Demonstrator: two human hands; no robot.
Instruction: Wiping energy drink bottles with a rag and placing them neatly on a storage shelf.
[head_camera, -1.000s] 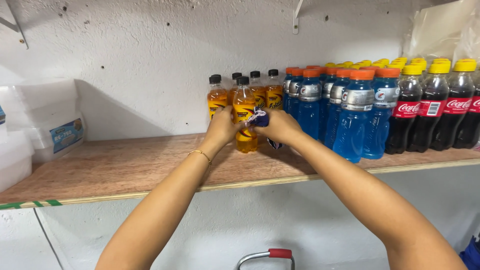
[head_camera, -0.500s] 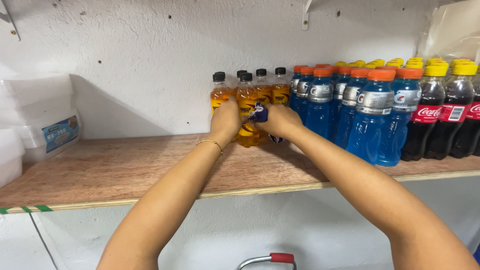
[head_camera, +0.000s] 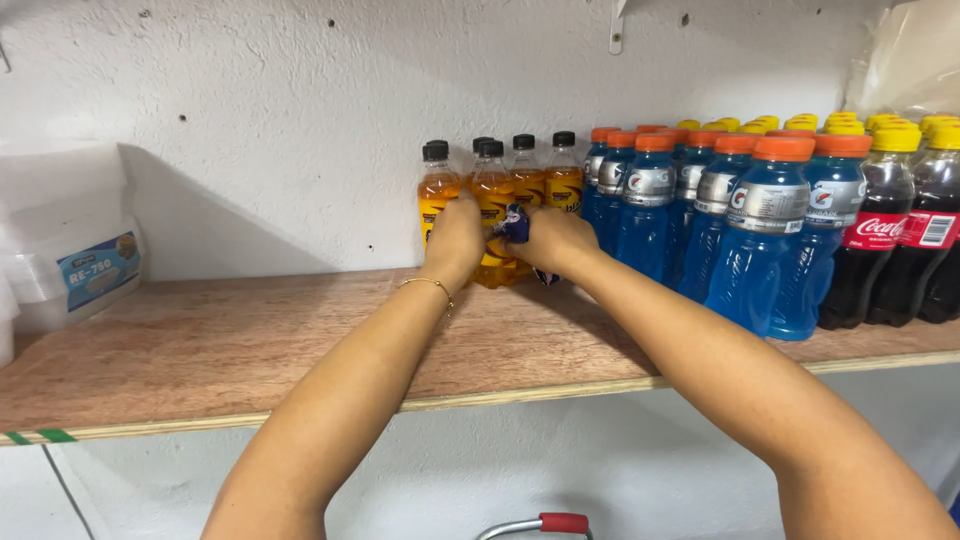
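- nearest the camera, at the bottom edge, a curved grey metal handle with a red grip shows below the shelf.
- both bare forearms reach up and away over the front edge of the long plywood shelf; the left wrist wears a thin gold bracelet.
- the left hand is closed around the left side of the front orange drink bottle with a black cap, which stands upright on the shelf.
- the right hand presses against the same bottle's right side and pinches a small crumpled dark blue wrapper against it.
- behind that bottle more orange drink bottles with black caps stand in a tight cluster near the rough white wall.
- just to the right, touching rows of blue drink bottles with orange caps, then dark cola bottles with yellow caps.
- far left on the shelf, stacked translucent white plastic tubs.
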